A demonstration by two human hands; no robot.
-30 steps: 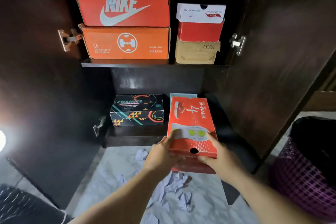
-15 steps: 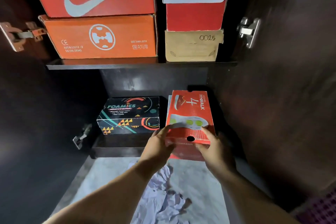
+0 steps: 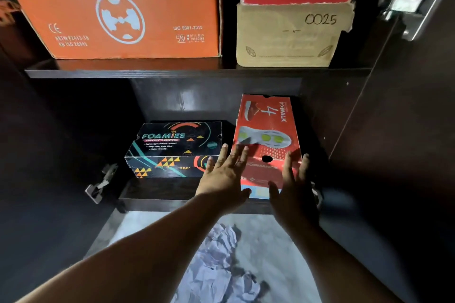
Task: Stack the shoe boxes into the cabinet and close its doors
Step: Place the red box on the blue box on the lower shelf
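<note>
Since the earlier frames your hands have let go of the red cardboard GoWalk shoe box (image 3: 267,130), and it has slid deeper onto the lower shelf (image 3: 152,188).

From the left: the black patterned Foamies shoe box (image 3: 176,149) sits on that dark wooden shelf, just beside the red box, which rests on a pale blue box (image 3: 258,192) whose edge peeks out below it. Your left hand (image 3: 225,174) is spread, fingers straight, at the red box's near left corner; your right hand (image 3: 294,187) is likewise spread at its near right end, and neither grip holds anything. To finish this step well, I would press evenly with both palms so the box goes in square and clears the door line, checking nothing overhangs the shelf edge before you reach for the dark cabinet doors.
</note>
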